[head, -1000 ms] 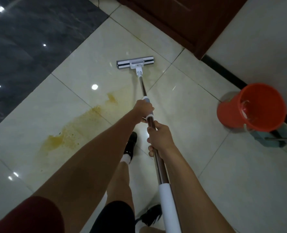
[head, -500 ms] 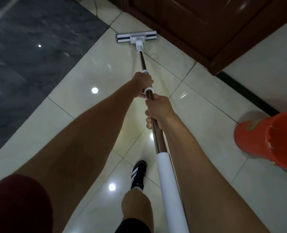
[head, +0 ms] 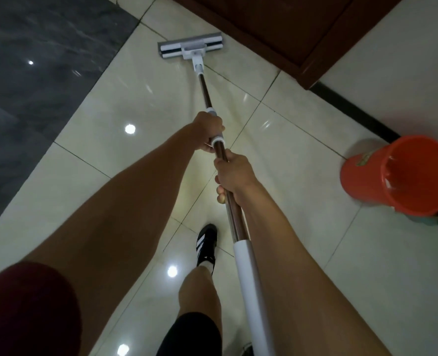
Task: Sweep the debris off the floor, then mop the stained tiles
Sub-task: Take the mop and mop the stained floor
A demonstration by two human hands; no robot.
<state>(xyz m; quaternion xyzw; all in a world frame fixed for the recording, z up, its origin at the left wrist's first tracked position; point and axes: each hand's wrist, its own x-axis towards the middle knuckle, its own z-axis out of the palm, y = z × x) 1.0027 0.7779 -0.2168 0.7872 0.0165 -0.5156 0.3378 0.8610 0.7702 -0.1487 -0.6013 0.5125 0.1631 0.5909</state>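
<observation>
Mopping pale tiles near the door.
Both hands, left hand (head: 209,132) far and right hand (head: 234,176) near, have a closed grip on the mop (head: 207,91); its head (head: 190,48) lies flat, orange bucket (head: 397,176) right.

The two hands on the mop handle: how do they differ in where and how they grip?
The left hand grips farther down the mop handle, nearer the mop head, over the white collar; the right hand grips higher, on the brown metal section. The left arm crosses in from the left side; the right arm runs alongside the pole. Both hands curl fully round the same handle, close together.
</observation>
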